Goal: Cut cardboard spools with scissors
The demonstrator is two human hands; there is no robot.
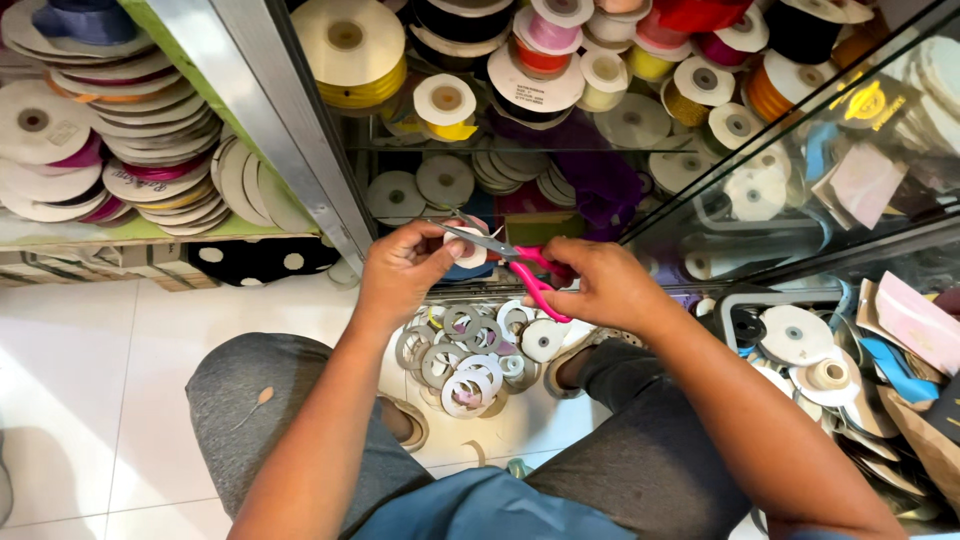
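Head view: my right hand (pixel 600 285) is closed through the handles of the pink-handled steel scissors (pixel 510 262), blades parted. My left hand (pixel 405 268) pinches a small white ribbon spool (pixel 470 248) at the blade tips. Empty grey and white cardboard spool rings (pixel 465 350) lie on the white tiled floor (pixel 90 370). Risk: blades nicking left fingertips, since they sit so close.

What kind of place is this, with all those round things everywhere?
Probably a ribbon or craft-supply shop. Ribbon spools fill the glass case and shelves, empty spool rings lie on the floor, and the right hand holds pink scissors beside the left hand.
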